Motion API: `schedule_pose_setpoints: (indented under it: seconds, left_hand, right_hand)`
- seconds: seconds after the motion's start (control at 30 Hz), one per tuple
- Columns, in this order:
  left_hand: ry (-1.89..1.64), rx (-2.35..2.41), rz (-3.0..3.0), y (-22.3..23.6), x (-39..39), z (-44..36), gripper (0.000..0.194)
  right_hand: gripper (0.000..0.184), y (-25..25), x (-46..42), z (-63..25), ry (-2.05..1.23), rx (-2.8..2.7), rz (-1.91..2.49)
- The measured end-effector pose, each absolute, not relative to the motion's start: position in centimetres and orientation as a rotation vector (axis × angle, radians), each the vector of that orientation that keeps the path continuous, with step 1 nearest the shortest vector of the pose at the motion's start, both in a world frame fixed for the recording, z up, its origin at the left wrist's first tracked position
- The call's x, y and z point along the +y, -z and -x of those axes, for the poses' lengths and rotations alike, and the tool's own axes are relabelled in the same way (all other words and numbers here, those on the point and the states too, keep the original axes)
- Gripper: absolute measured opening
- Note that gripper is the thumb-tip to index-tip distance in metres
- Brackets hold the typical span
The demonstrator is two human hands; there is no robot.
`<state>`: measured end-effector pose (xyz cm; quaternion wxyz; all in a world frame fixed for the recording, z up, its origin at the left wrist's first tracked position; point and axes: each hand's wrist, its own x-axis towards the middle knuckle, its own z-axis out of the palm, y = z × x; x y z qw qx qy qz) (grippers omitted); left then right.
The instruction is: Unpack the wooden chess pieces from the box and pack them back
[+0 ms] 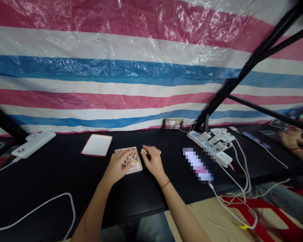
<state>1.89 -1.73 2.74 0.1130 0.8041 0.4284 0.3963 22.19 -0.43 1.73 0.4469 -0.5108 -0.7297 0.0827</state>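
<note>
A shallow pale box [139, 167] stands on the black table, with round wooden Chinese chess pieces [135, 159] inside, marked with red and black characters. My left hand [118, 167] lies over the left part of the box, fingers stretched across the pieces and thumb apart; it covers some of them. Just right of the box, my right hand [154, 163] has thumb and fingers closed around a chess piece [144, 152]. Another round piece [159, 152] shows on the table beyond that hand's outer side, partly hidden by it.
A box lid [96, 145] with a white inside lies at the left. White power banks [34, 144] trail a cable at far left. To the right are a phone [198, 165], a power strip [209, 148] with plugs and cables, and another person's hands [291, 137]. A striped sheet hangs behind.
</note>
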Motion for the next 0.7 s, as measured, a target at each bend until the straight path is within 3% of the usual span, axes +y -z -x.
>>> schedule_pose_setpoints:
  seconds: [0.1,0.23,0.5,0.7]
  left_hand:
    - [-1.148,1.225,-2.348,-2.0,-1.3,-2.0,0.039]
    - [-1.229,1.278,-2.286,-1.3,-1.1,-1.7,0.030]
    - [-1.350,1.260,-2.244,-1.9,-1.4,-2.5,0.019]
    - [-1.412,1.348,-2.196,-2.3,-1.4,-2.0,0.011]
  right_hand:
    - [0.026,-2.2,-0.6,-19.3,-0.544,-1.698,1.098]
    - [0.027,-1.7,-0.8,-17.4,-0.722,-1.586,1.035]
    - [0.028,-1.2,-1.1,-18.7,-0.738,-1.585,1.068]
    - [0.018,-0.9,-0.5,-19.8,-0.661,-1.446,1.091]
